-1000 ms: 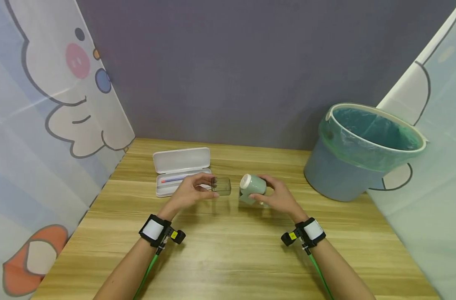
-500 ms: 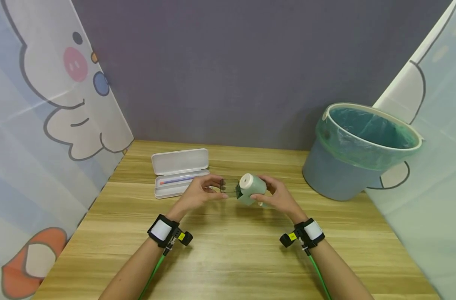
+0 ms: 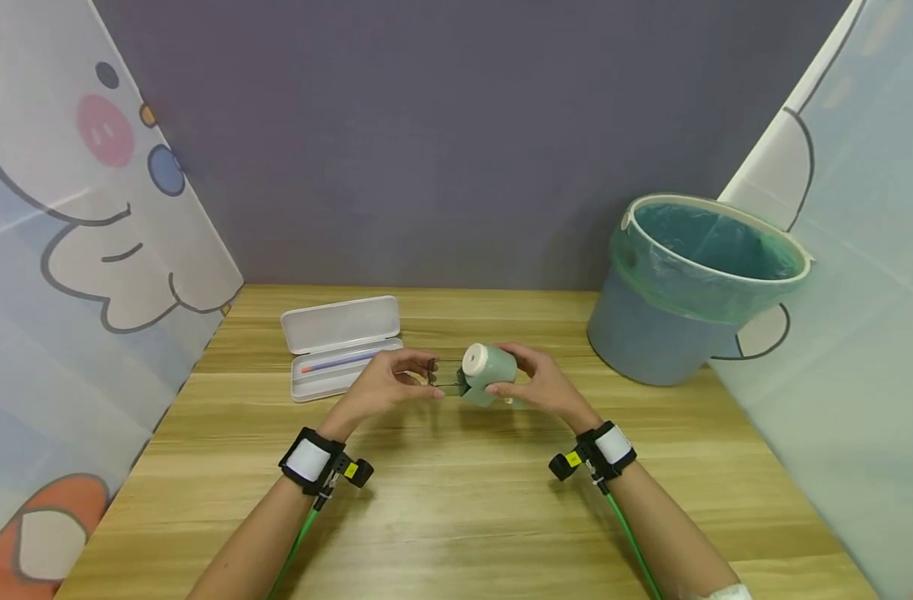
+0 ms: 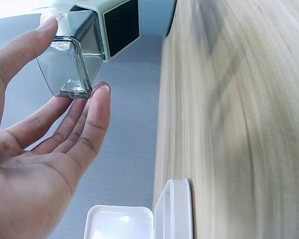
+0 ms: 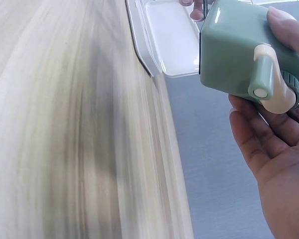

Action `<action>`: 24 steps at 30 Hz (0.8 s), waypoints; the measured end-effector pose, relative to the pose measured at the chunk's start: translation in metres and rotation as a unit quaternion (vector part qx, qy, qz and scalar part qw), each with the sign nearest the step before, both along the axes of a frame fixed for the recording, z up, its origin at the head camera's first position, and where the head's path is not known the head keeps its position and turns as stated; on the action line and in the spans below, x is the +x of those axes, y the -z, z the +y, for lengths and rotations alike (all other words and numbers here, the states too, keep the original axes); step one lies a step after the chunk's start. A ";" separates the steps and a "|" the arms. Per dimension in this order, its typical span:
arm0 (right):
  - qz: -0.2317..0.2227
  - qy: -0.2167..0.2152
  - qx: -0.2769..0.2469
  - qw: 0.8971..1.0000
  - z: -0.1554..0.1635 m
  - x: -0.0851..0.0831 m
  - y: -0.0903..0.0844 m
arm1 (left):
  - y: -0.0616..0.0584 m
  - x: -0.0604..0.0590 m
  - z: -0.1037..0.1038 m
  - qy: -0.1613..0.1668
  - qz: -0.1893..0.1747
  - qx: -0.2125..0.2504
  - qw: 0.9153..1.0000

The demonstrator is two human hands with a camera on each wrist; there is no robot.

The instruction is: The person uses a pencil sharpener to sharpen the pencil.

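Note:
My left hand (image 3: 381,385) pinches a clear, smoky plastic shavings drawer (image 4: 67,67) between thumb and fingertips. In my right hand (image 3: 544,388) is a pale green pencil sharpener (image 3: 499,368), gripped around its body and tilted above the table. Its cream-and-green crank handle (image 5: 264,74) shows in the right wrist view. The drawer's far end is up against the sharpener's open side, and in the left wrist view it overlaps the dark-faced housing (image 4: 122,27). Part of the sharpener's body is hidden by my right fingers.
Behind my left hand an open white pencil case (image 3: 341,325) lies on the wooden table (image 3: 441,500), with a blue-purple pencil (image 3: 340,362) inside. A blue-grey bin (image 3: 644,325) with a green liner stands at the back right, near the grey wall (image 3: 426,150).
My left hand has brought the clear drawer rightward, from apart to right against the sharpener. My right hand keeps its grip on the sharpener. The head view has shifted slightly.

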State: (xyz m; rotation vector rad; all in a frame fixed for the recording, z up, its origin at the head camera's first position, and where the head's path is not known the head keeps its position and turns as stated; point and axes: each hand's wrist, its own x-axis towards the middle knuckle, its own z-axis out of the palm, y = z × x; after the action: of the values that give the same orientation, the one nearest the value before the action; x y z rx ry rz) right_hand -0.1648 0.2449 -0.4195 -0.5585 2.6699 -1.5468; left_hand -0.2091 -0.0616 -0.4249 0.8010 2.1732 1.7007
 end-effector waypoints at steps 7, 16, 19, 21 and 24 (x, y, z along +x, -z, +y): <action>0.006 -0.003 0.011 1.000 -0.001 0.000 -0.006 | -0.003 0.000 0.003 0.003 0.015 -0.014 1.000; 0.017 -0.020 0.037 0.999 -0.006 -0.005 -0.005 | -0.003 0.002 0.008 0.006 0.026 -0.013 1.000; 0.026 -0.029 0.040 0.998 -0.009 -0.006 -0.005 | -0.001 0.004 0.011 0.004 0.034 -0.010 0.999; 0.030 -0.034 0.042 0.998 -0.011 -0.006 -0.005 | 0.001 0.005 0.014 0.002 0.039 -0.004 0.999; 0.033 -0.037 0.046 0.998 -0.014 -0.007 -0.005 | 0.003 0.007 0.016 -0.004 0.044 0.000 0.999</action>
State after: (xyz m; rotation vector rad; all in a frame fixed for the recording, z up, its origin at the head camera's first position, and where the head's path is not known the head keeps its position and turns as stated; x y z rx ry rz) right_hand -0.1718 0.2305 -0.4148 -0.7072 2.7186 -1.4029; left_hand -0.2023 -0.0452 -0.4281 0.8845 2.2359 1.7008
